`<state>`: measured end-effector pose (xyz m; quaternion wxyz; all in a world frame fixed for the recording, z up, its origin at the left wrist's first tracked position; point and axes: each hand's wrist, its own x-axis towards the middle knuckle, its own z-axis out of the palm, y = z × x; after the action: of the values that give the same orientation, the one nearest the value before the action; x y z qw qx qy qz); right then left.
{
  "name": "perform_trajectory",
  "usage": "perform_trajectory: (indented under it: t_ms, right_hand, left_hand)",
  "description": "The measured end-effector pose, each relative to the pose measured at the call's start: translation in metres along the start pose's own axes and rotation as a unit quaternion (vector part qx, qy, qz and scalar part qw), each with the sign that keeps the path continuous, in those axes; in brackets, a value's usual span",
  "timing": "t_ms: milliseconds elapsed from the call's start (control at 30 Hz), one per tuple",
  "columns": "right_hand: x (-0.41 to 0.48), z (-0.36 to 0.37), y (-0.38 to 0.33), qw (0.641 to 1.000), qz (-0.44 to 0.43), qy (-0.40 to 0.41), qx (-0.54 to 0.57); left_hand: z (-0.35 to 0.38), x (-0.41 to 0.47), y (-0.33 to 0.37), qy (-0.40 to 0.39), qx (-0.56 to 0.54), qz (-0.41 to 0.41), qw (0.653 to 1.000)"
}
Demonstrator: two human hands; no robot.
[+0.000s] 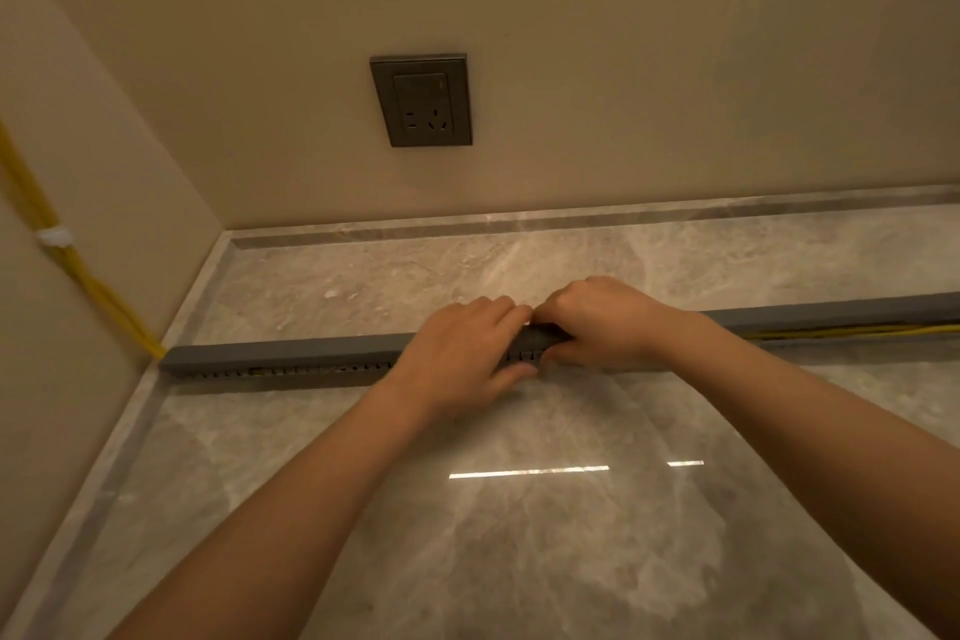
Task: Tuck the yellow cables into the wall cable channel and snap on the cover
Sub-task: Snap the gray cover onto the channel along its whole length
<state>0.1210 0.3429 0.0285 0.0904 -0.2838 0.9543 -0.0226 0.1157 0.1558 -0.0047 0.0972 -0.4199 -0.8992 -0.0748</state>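
A long grey slotted cable channel (291, 361) lies across the marble floor from the left wall to the right edge. Its grey cover (831, 309) sits flush on the left stretch and is lifted on the right, where yellow cables (852, 330) show beneath it. More yellow cables (98, 299) run down the left wall, bound by a white tie (54, 237), into the channel's left end. My left hand (462, 348) and my right hand (602, 320) sit side by side at the channel's middle, fingers over the cover and thumbs at the front.
A dark grey wall socket (423, 100) is set in the beige wall above the channel. A raised marble ledge (571, 216) runs along the wall base and down the left side. The polished floor (519, 509) in front reflects light.
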Motion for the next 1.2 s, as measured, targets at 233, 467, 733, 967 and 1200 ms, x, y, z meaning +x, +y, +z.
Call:
perform_trajectory:
  t_ms: [233,467,733,967,1200]
  right_hand:
    - [0.008,-0.005,0.007,0.990,0.007,-0.070,0.119]
    - [0.001,-0.006,0.007,0.987,0.015,-0.034,0.159]
    - [-0.024,0.017,-0.009,0.984,0.036,0.083,-0.156]
    - [-0.021,0.020,-0.015,0.981,0.029,0.058,-0.181]
    - [-0.024,0.016,-0.011,0.979,0.022,0.103,-0.173]
  left_hand:
    - [0.009,-0.008,0.021,0.104,0.046,-0.010,0.993]
    - [0.004,-0.005,0.022,0.116,0.028,-0.016,0.993]
    - [0.001,0.002,0.019,0.053,-0.036,-0.082,0.995]
    - [0.003,0.007,0.017,0.018,-0.032,-0.086,0.996]
    - [0.001,0.004,0.016,0.018,-0.024,-0.082,0.996]
